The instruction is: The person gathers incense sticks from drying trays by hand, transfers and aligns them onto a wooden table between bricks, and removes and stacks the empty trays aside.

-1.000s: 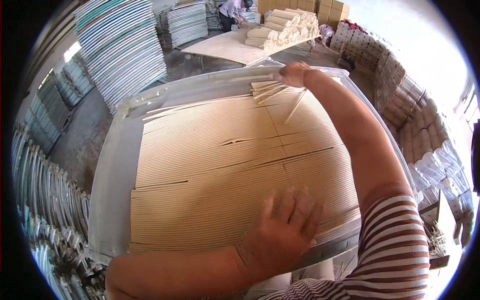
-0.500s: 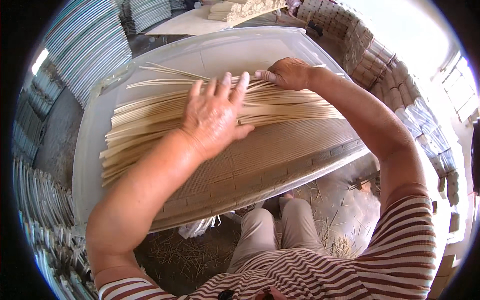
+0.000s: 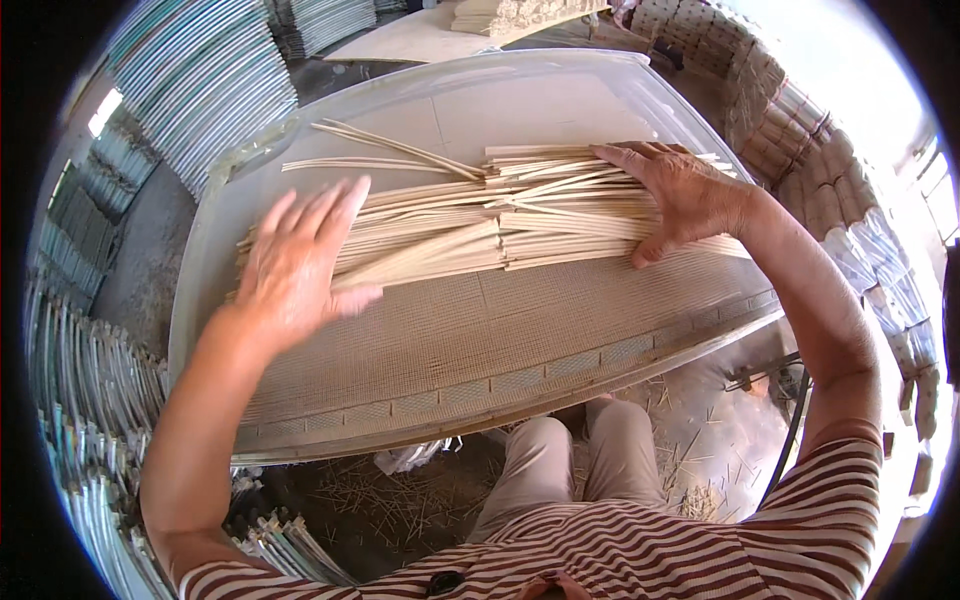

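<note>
In the head view, a loose bundle of thin pale sticks [image 3: 500, 215] is seen lying flat on a wide mesh tray [image 3: 480, 340], in the tray's middle and far half. The long axis of the sticks runs left to right across the picture, roughly parallel to the tray's near edge; a few stray sticks [image 3: 400, 150] at the far left of the pile are angled across the others.

The left hand [image 3: 295, 260] is laid palm down on the left end of the bundle, its fingers spread open and flat, nothing being gripped. The right hand [image 3: 680, 195] is pressed on the right end of the bundle, fingers extended and slightly curled over the sticks, not closed around them.

The tray's near half is bare woven mesh, bordered by a framed rim. A clear plastic sheet [image 3: 520, 95] is seen beyond the sticks, at the tray's far side.

Stacks of similar trays [image 3: 200, 80] are stood at the upper left and along the left edge. Straw litter [image 3: 400, 500] is scattered on the floor beneath the tray, by the person's knees.
</note>
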